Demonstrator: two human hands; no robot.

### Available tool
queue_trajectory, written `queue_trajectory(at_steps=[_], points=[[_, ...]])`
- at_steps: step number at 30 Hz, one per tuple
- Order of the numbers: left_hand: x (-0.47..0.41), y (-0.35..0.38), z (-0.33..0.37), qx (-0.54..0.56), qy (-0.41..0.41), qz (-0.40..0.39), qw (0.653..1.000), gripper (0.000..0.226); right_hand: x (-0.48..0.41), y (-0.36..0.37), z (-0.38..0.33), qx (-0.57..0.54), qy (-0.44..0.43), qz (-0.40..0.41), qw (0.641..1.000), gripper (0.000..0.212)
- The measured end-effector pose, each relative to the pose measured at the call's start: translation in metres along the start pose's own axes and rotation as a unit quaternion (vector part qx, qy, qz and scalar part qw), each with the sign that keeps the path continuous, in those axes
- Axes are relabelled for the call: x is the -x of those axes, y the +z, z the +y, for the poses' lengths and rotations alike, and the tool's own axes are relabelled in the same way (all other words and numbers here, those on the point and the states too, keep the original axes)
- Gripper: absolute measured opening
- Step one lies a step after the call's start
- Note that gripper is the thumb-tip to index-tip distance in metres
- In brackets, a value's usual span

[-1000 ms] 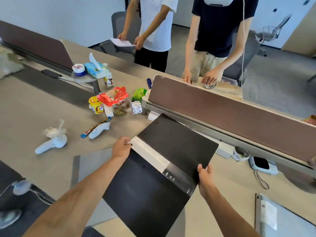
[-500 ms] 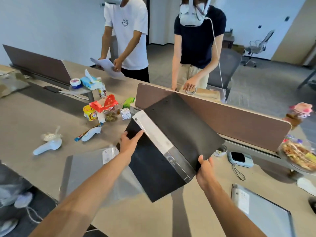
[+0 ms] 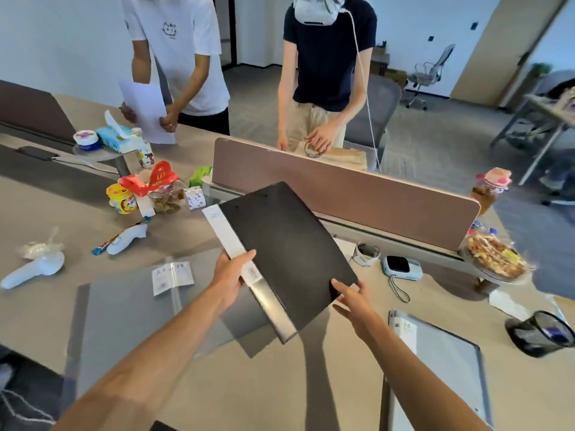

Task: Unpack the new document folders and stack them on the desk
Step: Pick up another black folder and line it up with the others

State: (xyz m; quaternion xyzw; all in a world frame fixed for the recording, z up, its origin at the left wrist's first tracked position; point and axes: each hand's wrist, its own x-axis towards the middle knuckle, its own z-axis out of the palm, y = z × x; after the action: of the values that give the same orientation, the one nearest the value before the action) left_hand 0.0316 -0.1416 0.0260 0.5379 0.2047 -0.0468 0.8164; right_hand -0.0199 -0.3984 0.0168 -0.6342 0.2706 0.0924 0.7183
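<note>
A black document folder [image 3: 286, 250] with a white and silver spine hangs closed above the desk [image 3: 311, 384], tilted up toward the divider. My left hand [image 3: 231, 276] grips its spine about midway along. My right hand [image 3: 351, 295] holds the folder's near right corner, fingers under the cover. An empty clear plastic sleeve [image 3: 130, 309] with a white label lies flat on the desk to the left, below the folder. A second folder [image 3: 441, 362], grey and still in clear wrap, lies at the lower right.
A brown divider panel [image 3: 357, 194] runs across behind the folder. Snacks, a cup and a white controller [image 3: 34, 270] clutter the left side. A small blue device [image 3: 403, 267], a mesh pen cup [image 3: 541, 332] and a food plate sit at right. Two people stand beyond the desk.
The folder has gone from open to closed, its cover folded over. My left hand moved from the inner page to the spine. My view rose, showing more of the room.
</note>
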Motion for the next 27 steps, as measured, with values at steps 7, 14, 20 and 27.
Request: queue_trajectory(at_steps=[7, 14, 20, 27], points=[[-0.038, -0.035, -0.023, -0.091, -0.047, -0.024, 0.994, 0.038, -0.004, 0.0, 0.014, 0.131, -0.007, 0.066, 0.989, 0.026], [-0.055, -0.044, -0.059, -0.277, -0.103, -0.14, 0.945, 0.047, 0.0, 0.014, 0.059, 0.129, 0.077, 0.078, 0.986, 0.028], [-0.052, -0.015, -0.091, -0.438, -0.121, -0.246, 0.856, 0.066, 0.022, 0.012, 0.087, 0.129, 0.103, 0.175, 0.971, 0.017], [-0.041, 0.008, -0.113, -0.598, -0.086, -0.313, 0.733, 0.066, 0.048, -0.016, 0.089, 0.071, 0.1, 0.256, 0.959, 0.043]])
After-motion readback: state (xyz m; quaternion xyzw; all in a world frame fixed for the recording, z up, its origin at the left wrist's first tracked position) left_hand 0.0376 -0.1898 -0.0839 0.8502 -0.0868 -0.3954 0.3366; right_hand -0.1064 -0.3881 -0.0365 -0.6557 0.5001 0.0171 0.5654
